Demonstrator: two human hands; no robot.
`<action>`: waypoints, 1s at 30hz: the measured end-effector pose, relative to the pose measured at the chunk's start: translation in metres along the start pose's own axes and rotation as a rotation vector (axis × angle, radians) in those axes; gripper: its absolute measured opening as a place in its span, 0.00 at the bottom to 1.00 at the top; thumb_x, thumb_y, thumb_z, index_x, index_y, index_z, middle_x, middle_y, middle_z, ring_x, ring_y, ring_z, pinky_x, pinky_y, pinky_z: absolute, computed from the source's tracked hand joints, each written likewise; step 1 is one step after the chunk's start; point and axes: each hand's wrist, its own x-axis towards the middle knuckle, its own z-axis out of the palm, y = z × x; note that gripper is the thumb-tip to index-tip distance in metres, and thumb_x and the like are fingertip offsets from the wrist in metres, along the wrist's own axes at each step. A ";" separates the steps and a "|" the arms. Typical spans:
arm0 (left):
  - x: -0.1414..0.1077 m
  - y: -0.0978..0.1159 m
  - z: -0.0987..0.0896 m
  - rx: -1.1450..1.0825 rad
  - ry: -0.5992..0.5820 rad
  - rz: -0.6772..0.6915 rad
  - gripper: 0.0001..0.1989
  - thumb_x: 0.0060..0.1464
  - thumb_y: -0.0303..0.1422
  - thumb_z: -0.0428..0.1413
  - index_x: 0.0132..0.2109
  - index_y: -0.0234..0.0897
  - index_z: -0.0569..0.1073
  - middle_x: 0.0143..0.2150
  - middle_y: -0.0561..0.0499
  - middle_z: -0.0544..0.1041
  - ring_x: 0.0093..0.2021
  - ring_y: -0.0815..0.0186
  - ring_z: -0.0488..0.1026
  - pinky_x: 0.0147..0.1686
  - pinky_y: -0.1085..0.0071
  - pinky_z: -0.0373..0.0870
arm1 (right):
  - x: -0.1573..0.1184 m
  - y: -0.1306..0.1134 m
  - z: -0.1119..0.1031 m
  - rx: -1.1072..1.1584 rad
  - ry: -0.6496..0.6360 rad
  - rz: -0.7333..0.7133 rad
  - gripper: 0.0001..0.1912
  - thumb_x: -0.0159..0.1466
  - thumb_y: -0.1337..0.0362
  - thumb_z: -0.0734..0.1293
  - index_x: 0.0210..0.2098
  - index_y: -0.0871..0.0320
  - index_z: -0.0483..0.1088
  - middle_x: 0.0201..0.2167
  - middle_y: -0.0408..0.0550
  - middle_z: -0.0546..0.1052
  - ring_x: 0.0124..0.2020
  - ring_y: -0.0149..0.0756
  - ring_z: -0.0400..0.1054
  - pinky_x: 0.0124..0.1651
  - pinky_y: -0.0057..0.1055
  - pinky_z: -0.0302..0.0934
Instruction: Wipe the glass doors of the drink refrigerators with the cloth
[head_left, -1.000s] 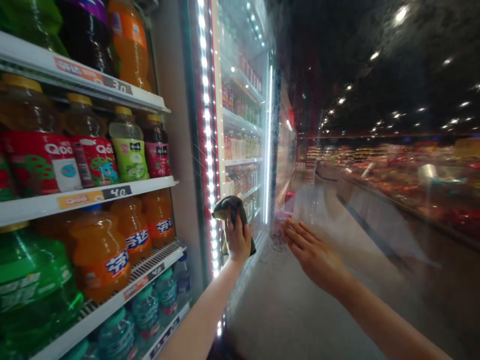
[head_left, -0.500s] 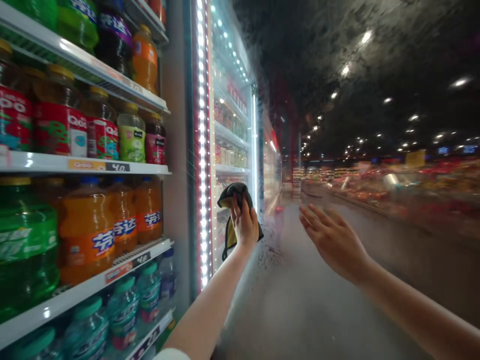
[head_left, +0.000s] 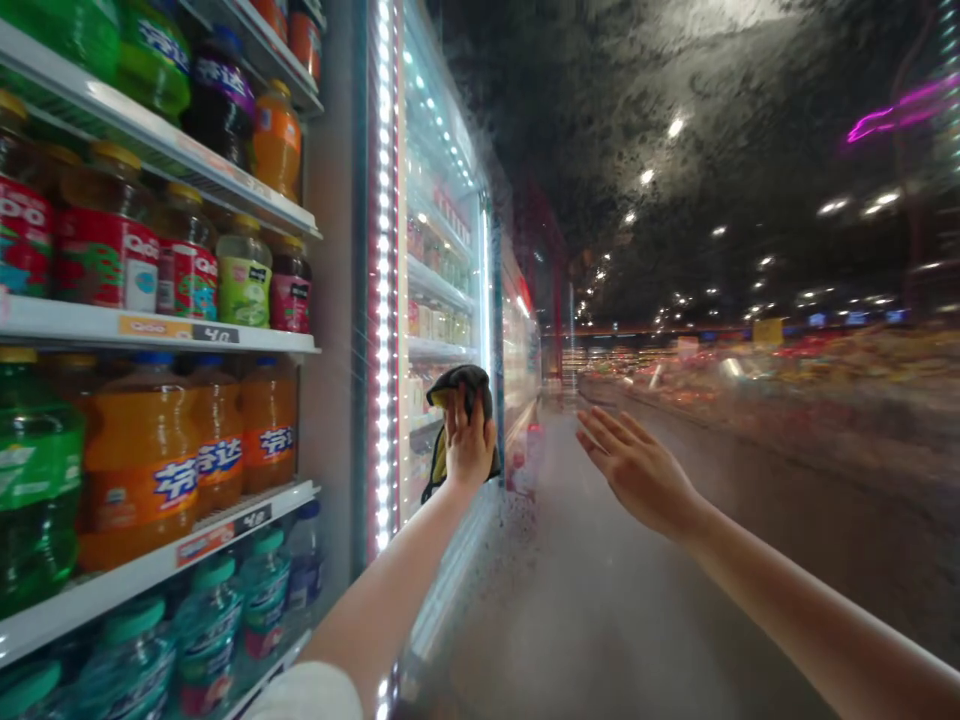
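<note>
A: Entry one, the cloth?
B: Cloth (head_left: 466, 376), one, dark, with yellow showing below. In the left hand (head_left: 469, 450), apparently against the fogged glass (head_left: 525, 560), to the right of the light strip (head_left: 385, 250).
A: Fingers?
B: Left: spread over the cloth, holding it. Right hand (head_left: 641, 470): empty, flat, fingers straight and nearly together, thumb hidden; contact with the glass cannot be told.
A: Garment?
B: White sleeve (head_left: 307, 690), one, on the left arm.
A: Shelf stock, left side?
B: Red-labelled bottles (head_left: 97, 240), yellow caps, above a price tag (head_left: 215, 334) reading 4.0. Next shelf down: orange bottles (head_left: 142, 430), blue caps, beside a green bottle (head_left: 37, 480). Lowest in view: teal-capped bottles (head_left: 210, 620).
A: Far right?
B: Blurred goods, contents unreadable.
</note>
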 end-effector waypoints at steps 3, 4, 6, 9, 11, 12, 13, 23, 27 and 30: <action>0.054 0.028 0.006 -0.029 0.038 -0.018 0.29 0.67 0.33 0.46 0.73 0.37 0.58 0.78 0.39 0.51 0.77 0.47 0.44 0.73 0.42 0.48 | 0.003 0.006 -0.008 -0.019 -0.022 0.020 0.23 0.67 0.75 0.62 0.60 0.59 0.73 0.67 0.54 0.69 0.68 0.48 0.63 0.68 0.50 0.58; 0.061 0.038 0.008 -0.025 0.028 0.015 0.29 0.67 0.33 0.47 0.73 0.37 0.59 0.78 0.40 0.51 0.77 0.47 0.44 0.73 0.42 0.48 | 0.003 0.008 -0.009 -0.024 -0.034 0.035 0.23 0.67 0.75 0.62 0.60 0.59 0.73 0.67 0.53 0.69 0.68 0.49 0.63 0.69 0.52 0.57; 0.054 0.053 0.011 -0.008 -0.034 0.146 0.29 0.66 0.32 0.48 0.72 0.40 0.61 0.77 0.42 0.53 0.77 0.46 0.44 0.73 0.42 0.47 | -0.002 0.009 -0.009 -0.030 -0.053 0.062 0.23 0.67 0.75 0.63 0.60 0.59 0.73 0.68 0.53 0.68 0.69 0.49 0.62 0.69 0.53 0.55; 0.005 0.051 0.010 0.015 -0.210 0.436 0.29 0.65 0.32 0.50 0.71 0.47 0.63 0.75 0.47 0.59 0.77 0.48 0.47 0.73 0.45 0.49 | -0.016 0.006 -0.006 -0.032 -0.069 0.073 0.24 0.67 0.74 0.63 0.61 0.58 0.72 0.69 0.53 0.67 0.69 0.49 0.61 0.69 0.52 0.56; -0.025 0.036 0.005 0.027 -0.304 0.539 0.29 0.64 0.32 0.51 0.70 0.51 0.64 0.74 0.49 0.63 0.76 0.51 0.52 0.73 0.49 0.51 | -0.027 0.006 -0.004 -0.035 -0.069 0.070 0.24 0.67 0.74 0.63 0.61 0.57 0.72 0.69 0.52 0.67 0.70 0.48 0.60 0.69 0.51 0.56; -0.031 0.028 0.003 0.036 -0.315 0.534 0.29 0.64 0.32 0.52 0.70 0.51 0.65 0.73 0.49 0.63 0.75 0.51 0.53 0.73 0.50 0.52 | -0.031 0.007 -0.004 -0.038 -0.070 0.069 0.25 0.66 0.74 0.63 0.61 0.57 0.72 0.69 0.52 0.67 0.70 0.48 0.60 0.69 0.50 0.56; -0.030 0.021 0.000 0.044 -0.303 0.493 0.28 0.64 0.33 0.52 0.70 0.50 0.65 0.74 0.48 0.63 0.75 0.51 0.53 0.72 0.50 0.53 | -0.035 0.008 -0.004 -0.042 -0.070 0.068 0.25 0.66 0.74 0.62 0.62 0.58 0.72 0.69 0.52 0.67 0.70 0.48 0.59 0.69 0.50 0.57; 0.068 0.100 0.010 -0.018 -0.103 0.284 0.30 0.65 0.32 0.50 0.73 0.44 0.61 0.77 0.47 0.54 0.78 0.46 0.43 0.73 0.41 0.44 | -0.051 0.025 -0.017 -0.047 -0.111 0.088 0.25 0.67 0.74 0.62 0.63 0.59 0.71 0.71 0.54 0.64 0.70 0.48 0.60 0.68 0.47 0.60; -0.019 0.098 0.013 -0.055 -0.299 0.641 0.30 0.63 0.31 0.52 0.71 0.53 0.63 0.74 0.52 0.61 0.76 0.50 0.50 0.74 0.46 0.46 | -0.072 0.024 -0.019 -0.058 -0.122 0.092 0.26 0.67 0.75 0.62 0.63 0.59 0.71 0.71 0.53 0.64 0.70 0.47 0.60 0.66 0.46 0.63; -0.064 0.074 0.012 -0.043 -0.380 0.666 0.29 0.63 0.31 0.52 0.69 0.57 0.65 0.71 0.54 0.67 0.73 0.55 0.59 0.74 0.52 0.49 | -0.088 0.031 -0.022 -0.077 -0.135 0.083 0.26 0.67 0.76 0.61 0.62 0.59 0.71 0.70 0.53 0.65 0.69 0.47 0.61 0.66 0.44 0.63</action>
